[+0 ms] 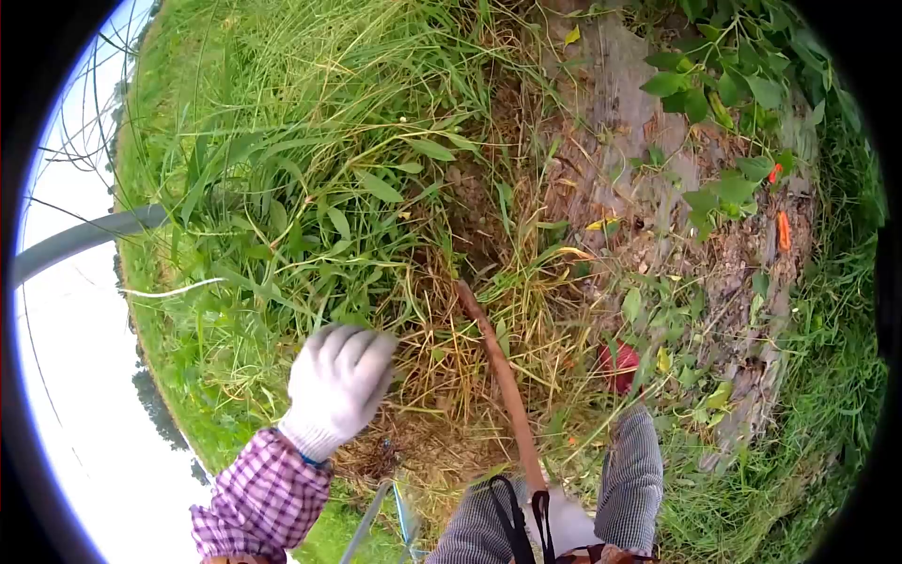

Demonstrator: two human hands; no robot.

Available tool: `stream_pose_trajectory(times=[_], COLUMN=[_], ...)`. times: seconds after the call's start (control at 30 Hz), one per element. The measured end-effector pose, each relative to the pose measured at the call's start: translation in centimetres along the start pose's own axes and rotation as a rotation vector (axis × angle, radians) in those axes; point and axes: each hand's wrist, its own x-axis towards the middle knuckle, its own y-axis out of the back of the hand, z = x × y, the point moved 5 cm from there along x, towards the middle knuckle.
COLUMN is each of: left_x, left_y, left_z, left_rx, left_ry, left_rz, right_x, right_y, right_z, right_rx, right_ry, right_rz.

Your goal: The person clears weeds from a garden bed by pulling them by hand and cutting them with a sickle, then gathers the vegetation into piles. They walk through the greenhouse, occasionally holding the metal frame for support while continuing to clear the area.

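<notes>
My left hand (338,383), in a white glove with a purple checked sleeve, hovers over tall green and dry yellow grass (310,216). Its fingers are curled and blurred, and I cannot tell whether they hold grass. At the bottom edge my right hand (567,523), also in a white glove, grips a long reddish-brown wooden handle (498,371). The handle runs up and to the left into the dry grass, where its far end is hidden.
Bare earth and a grey slab (620,103) lie at the upper right, with leafy weeds (723,89) and small orange bits (783,230). A red object (618,365) sits in the grass by my checked trouser leg (631,475). A grey pipe (85,235) crosses at left.
</notes>
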Motion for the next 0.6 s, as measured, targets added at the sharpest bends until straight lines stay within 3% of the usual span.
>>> stream_pose_trajectory(times=[0.03, 0.1, 0.17, 0.23, 0.27, 0.3, 0.37, 0.4, 0.43, 0.47, 0.5, 0.6], left_x=[2.9, 9.0, 14.4, 16.5, 16.2, 15.4, 13.3, 12.6, 11.9, 11.4, 11.0, 11.2], left_y=[0.7, -1.4, -9.8, -16.5, -18.5, -23.4, -20.3, -19.3, -19.0, -19.9, -19.8, -20.8], left_z=[2.0, 4.4, 3.0, 1.1, 0.7, 0.0, 0.1, -0.1, -0.4, -0.6, -0.6, 0.2], left_rx=[-0.120, -0.271, -0.579, -0.603, -0.647, -0.582, -0.460, -0.356, -0.250, -0.153, -0.199, -0.024], left_ry=[-0.165, -0.231, 0.035, 0.253, 0.305, 0.266, 0.480, 0.493, 0.498, 0.381, 0.362, 0.283], left_rz=[0.153, 0.222, 0.041, 0.020, -0.136, 0.145, -0.247, -0.420, -0.592, -0.628, -0.768, -0.810], right_x=[0.3, 0.6, 0.2, -0.3, -0.6, 0.1, -0.3, 0.4, 1.3, 2.3, 3.6, 8.9], right_y=[0.6, 1.5, 1.7, 1.9, 3.4, 2.3, 4.9, 6.1, 7.9, 9.9, 12.4, 19.7], right_z=[-0.4, -0.4, 0.5, 1.4, 0.5, 2.0, -0.6, -1.4, -2.2, -3.0, -3.6, -6.6], right_rx=[0.011, 0.032, 0.048, 0.142, 0.234, 0.391, 0.916, 0.904, 0.994, 1.083, 0.925, 0.576], right_ry=[0.002, -0.004, -0.019, -0.049, -0.099, -0.026, -0.169, -0.176, -0.116, -0.049, -0.002, 0.214], right_rz=[-0.011, -0.046, -0.093, -0.154, -0.195, -0.137, -0.233, -0.245, -0.135, -0.016, 0.120, 0.246])
